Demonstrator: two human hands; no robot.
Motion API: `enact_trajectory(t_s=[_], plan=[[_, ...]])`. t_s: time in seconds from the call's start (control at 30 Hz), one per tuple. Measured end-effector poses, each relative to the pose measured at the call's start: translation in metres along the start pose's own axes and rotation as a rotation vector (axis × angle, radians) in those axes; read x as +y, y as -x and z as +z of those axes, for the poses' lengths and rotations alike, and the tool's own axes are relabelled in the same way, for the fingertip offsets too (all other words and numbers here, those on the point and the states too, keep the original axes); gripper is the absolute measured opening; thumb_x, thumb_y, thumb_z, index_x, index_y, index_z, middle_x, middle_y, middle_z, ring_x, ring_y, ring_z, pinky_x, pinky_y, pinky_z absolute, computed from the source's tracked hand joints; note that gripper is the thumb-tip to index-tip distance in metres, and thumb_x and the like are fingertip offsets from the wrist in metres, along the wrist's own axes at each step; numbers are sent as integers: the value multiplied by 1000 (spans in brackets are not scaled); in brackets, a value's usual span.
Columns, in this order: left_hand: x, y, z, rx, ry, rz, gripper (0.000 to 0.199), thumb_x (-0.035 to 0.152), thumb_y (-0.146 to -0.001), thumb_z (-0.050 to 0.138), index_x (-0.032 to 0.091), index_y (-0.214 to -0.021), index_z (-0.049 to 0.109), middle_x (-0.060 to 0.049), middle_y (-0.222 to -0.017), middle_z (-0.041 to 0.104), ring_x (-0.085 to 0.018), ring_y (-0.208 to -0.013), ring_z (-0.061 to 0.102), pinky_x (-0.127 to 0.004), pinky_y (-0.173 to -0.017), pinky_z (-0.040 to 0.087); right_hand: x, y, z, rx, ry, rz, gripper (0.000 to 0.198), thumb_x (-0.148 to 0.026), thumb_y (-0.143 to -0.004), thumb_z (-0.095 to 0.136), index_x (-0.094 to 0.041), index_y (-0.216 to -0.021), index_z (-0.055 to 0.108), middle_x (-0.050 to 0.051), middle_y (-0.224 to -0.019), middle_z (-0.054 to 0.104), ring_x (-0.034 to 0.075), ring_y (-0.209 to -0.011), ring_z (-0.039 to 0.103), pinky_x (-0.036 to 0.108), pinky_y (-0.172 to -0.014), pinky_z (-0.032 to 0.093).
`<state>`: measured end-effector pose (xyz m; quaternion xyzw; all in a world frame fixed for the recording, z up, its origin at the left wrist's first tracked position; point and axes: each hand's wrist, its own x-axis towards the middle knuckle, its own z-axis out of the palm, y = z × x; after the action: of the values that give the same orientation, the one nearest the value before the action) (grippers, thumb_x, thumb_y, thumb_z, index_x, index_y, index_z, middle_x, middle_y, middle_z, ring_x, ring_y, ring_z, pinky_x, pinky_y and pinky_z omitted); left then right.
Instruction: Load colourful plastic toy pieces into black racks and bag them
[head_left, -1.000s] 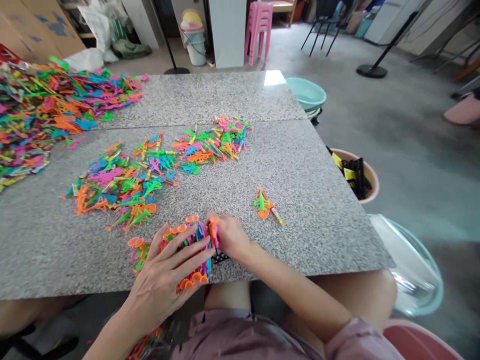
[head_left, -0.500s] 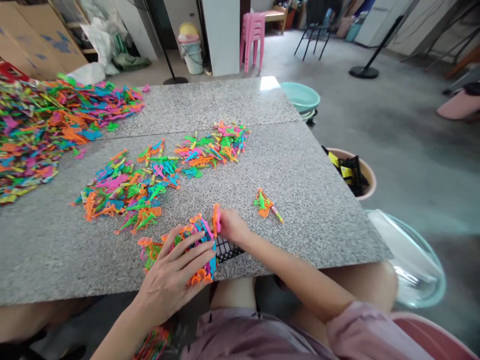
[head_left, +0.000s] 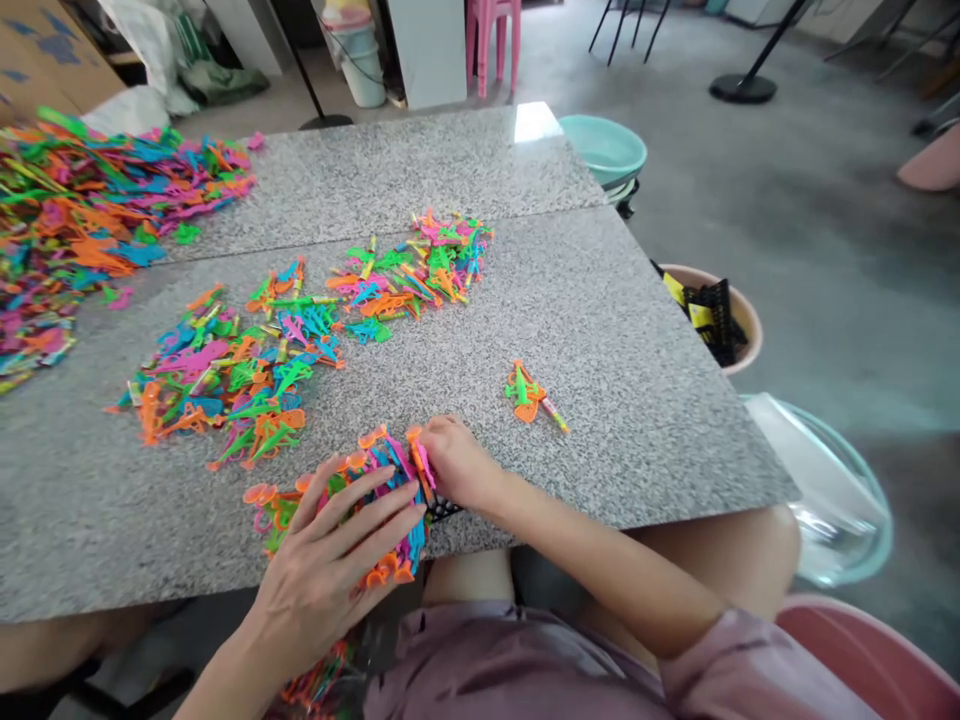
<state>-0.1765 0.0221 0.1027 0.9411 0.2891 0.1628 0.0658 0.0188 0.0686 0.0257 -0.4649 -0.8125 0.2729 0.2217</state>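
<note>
A black mesh basket (head_left: 444, 510) sits at the table's near edge, packed with a row of small colourful plastic toys (head_left: 405, 535). My left hand (head_left: 311, 560) lies across that row, fingers stretched and spread over the toys. At the row's right end, my right hand (head_left: 461, 468) is closed on small orange and pink plastic toys (head_left: 420, 455), held against the packed ones. Their exact kind is hard to make out. Most of the basket is hidden beneath my left hand and the toys. A few loose toys (head_left: 525, 393) in green and orange lie right of my hands.
Loose toy piles (head_left: 240, 380) spread over the speckled stone table (head_left: 600, 400), with a larger heap (head_left: 82, 220) at far left. Beyond the right edge stand a teal basin (head_left: 604, 145), a tub of black baskets (head_left: 712, 320) and a clear-wrapped basin (head_left: 832, 520).
My right hand has moved the orange and pink toys down and left, up against the packed row. Less of the basket shows now. The camera view has tilted downward.
</note>
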Motion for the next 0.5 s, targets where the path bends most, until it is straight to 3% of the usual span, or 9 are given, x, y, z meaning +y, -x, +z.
enact_trajectory(t_s=[0.13, 0.33, 0.5], plan=[[0, 0, 0, 19, 29, -24, 34, 26, -96, 54, 30, -130, 60, 0, -126, 68, -23, -126, 55, -51, -124, 14, 2, -5, -5, -52, -66, -15, 7, -13, -77, 62, -19, -78, 59, 1, -71, 61, 17, -70, 55, 26, -71, 39], [0, -1, 4, 75, 63, -20, 30, 31, -98, 51, 28, -125, 64, 0, -122, 70, -21, -125, 55, -48, -124, 16, -3, 11, 1, 57, -83, 86, 10, -8, -74, 61, -17, -77, 60, 2, -74, 64, 18, -75, 57, 29, -77, 41], [-1, -3, 5, 87, 95, -21, 28, 33, -99, 51, 27, -122, 66, 0, -121, 70, -21, -124, 55, -46, -124, 15, 7, 15, 3, 146, -303, 224, 12, -8, -72, 63, -19, -72, 58, -1, -69, 63, 14, -67, 58, 24, -67, 41]])
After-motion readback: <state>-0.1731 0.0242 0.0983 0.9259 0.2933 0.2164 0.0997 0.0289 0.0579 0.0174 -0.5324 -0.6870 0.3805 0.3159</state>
